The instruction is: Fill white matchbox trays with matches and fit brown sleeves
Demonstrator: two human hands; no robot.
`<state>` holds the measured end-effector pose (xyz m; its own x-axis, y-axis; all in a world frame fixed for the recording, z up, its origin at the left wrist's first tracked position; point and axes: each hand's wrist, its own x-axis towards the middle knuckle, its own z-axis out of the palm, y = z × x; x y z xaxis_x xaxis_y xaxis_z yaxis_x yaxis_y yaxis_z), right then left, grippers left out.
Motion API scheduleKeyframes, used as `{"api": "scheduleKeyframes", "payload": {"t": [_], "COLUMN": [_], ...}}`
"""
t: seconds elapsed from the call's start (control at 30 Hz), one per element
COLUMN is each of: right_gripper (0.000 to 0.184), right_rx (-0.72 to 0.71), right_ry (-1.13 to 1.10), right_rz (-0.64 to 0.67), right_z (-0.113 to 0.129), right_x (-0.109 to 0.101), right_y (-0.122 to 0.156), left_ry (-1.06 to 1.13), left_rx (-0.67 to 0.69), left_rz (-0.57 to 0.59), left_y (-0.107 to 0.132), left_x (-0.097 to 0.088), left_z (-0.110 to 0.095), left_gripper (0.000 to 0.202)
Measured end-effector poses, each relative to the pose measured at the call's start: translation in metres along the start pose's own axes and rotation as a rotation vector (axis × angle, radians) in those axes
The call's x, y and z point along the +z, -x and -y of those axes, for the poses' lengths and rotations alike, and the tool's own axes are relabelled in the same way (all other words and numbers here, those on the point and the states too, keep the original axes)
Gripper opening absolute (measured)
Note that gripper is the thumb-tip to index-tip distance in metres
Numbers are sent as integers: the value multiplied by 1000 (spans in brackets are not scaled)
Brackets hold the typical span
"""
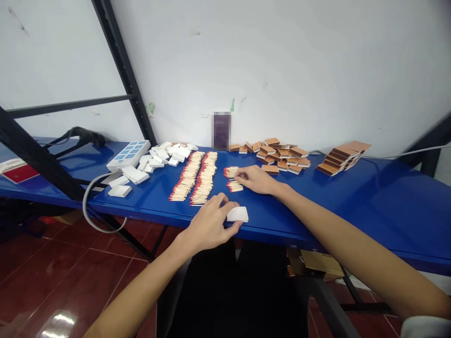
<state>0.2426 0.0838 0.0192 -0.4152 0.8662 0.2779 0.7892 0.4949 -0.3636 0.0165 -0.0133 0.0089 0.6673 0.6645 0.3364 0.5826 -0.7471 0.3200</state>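
- Head view, with places told from the long match rows (206, 176), two side-by-side bands of red-tipped sticks lying on the blue table (380, 202).
- The left hand (213, 223), at the near end of the long match rows, is curled with thumb and fingers bent round a small white tray (238, 214), gripping it at its left side.
- That white tray is near the table's front edge, to the right of the rows' near end.
- The right hand (256, 179), right of the rows, has its thumb and fingertips drawn close together at the small match clusters (230, 172); I can't make out whether they pinch any sticks.
- Left of the rows: a heap of white trays (162, 155) and, beyond it, a flat white case (130, 152) with blue labels, their print too small to read.
- Farther left: a red card (21, 173), its markings unreadable.
- Behind and right of the rows: a dark upright block (221, 131), pixelated over any print.
- Right of that block: a loose pile of brown matchboxes (282, 154), then a leaning brown stack (341, 158).
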Motion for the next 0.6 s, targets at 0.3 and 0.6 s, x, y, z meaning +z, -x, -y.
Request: {"api": "scheduleKeyframes", "payload": {"t": [0.3, 0.6], "right_gripper": [32, 35], "right_rx": [54, 13], "right_ry": [-48, 15], "right_rz": [-111, -66], "right_z": [4, 4], "right_x": [1, 5], "right_y": [2, 0], "left_ry": [0, 10], "left_rx": [4, 9], "left_rz": [-10, -12], "left_y": [0, 1], "left_x": [1, 1], "left_z": [1, 0], "left_gripper": [36, 34]}}
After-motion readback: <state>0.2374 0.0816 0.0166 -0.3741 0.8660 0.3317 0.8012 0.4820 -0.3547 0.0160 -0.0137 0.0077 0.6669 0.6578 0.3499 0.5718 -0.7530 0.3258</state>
